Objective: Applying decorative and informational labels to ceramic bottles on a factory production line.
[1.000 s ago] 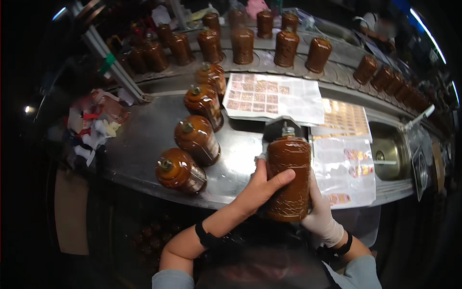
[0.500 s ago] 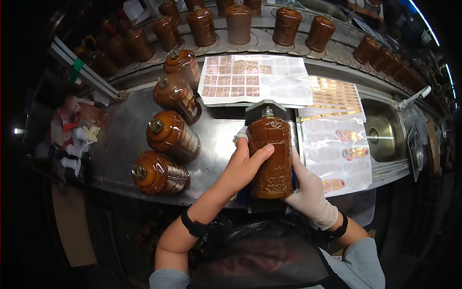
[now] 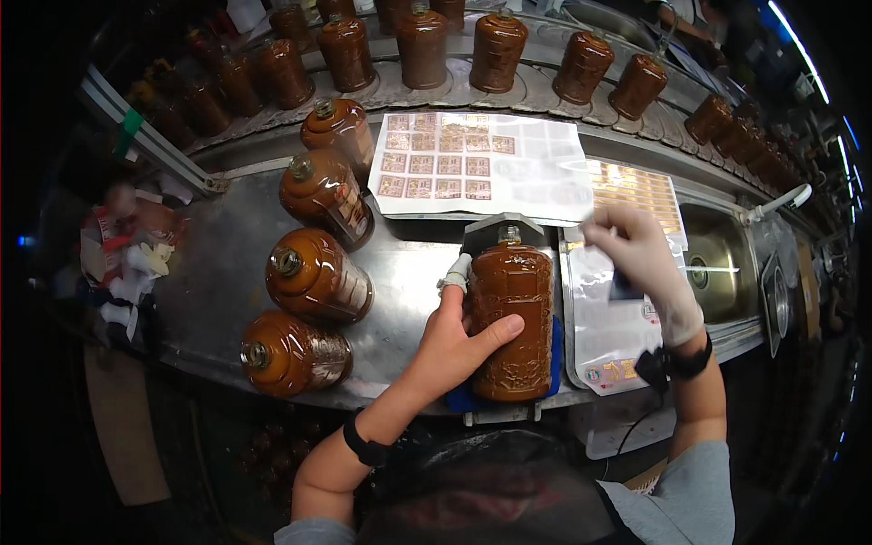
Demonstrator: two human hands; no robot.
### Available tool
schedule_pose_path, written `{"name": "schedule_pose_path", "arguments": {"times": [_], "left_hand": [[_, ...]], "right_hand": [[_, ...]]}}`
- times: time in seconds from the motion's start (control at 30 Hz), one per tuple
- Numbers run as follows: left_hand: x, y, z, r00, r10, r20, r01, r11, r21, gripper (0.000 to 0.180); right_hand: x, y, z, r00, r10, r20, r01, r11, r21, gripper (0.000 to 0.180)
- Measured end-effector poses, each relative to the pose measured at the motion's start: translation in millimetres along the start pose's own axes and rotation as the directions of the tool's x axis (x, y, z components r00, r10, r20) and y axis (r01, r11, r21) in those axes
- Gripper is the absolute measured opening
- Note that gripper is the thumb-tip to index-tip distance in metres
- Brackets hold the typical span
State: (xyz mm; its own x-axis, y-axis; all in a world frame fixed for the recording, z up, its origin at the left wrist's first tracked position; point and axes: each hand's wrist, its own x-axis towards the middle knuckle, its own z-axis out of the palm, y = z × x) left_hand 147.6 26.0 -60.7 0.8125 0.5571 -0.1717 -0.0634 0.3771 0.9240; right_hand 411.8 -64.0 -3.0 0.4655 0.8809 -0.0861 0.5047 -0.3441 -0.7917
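A brown embossed glass bottle (image 3: 510,291) lies on a blue-padded holder (image 3: 556,350), its clear neck pointing away from me. My left hand (image 3: 454,341) grips it from the left, the thumb across its front and a white wrap on one finger. My right hand (image 3: 640,259), in a pale glove, is off the bottle and hovers above a clear label sheet (image 3: 599,336) to its right. Its fingers look curled but are smeared by motion, and I cannot make out whether they hold anything. A small dark patch shows below that hand.
Several brown bottles (image 3: 313,272) stand on the metal table at left. A sheet of square labels (image 3: 545,173) lies behind the holder, a gold-striped sheet (image 3: 640,195) beside it. Bottles line the curved conveyor (image 3: 454,91) at the back. A steel sink (image 3: 718,263) sits at right.
My right hand has let go of the bottle and moved up and right over the label sheets. The bottle now lies lower in view, on the blue padding, with my left hand still on it.
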Motion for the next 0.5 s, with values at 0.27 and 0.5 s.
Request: {"name": "schedule_pose_path", "arguments": {"times": [0.27, 0.5], "left_hand": [[3.8, -4.8, 0.4, 1.000, -0.021, 0.009, 0.021, 1.000, 0.001, 0.096], [1.5, -13.9, -4.0, 0.998, 0.022, -0.065, -0.013, 0.992, 0.125, 0.097]], "right_hand": [[196.8, -0.3, 36.4, 0.991, 0.133, -0.025, -0.120, 0.783, -0.610, 0.057], [222.8, 5.0, 29.5, 0.990, 0.099, -0.104, -0.143, 0.679, -0.720, 0.058]]}}
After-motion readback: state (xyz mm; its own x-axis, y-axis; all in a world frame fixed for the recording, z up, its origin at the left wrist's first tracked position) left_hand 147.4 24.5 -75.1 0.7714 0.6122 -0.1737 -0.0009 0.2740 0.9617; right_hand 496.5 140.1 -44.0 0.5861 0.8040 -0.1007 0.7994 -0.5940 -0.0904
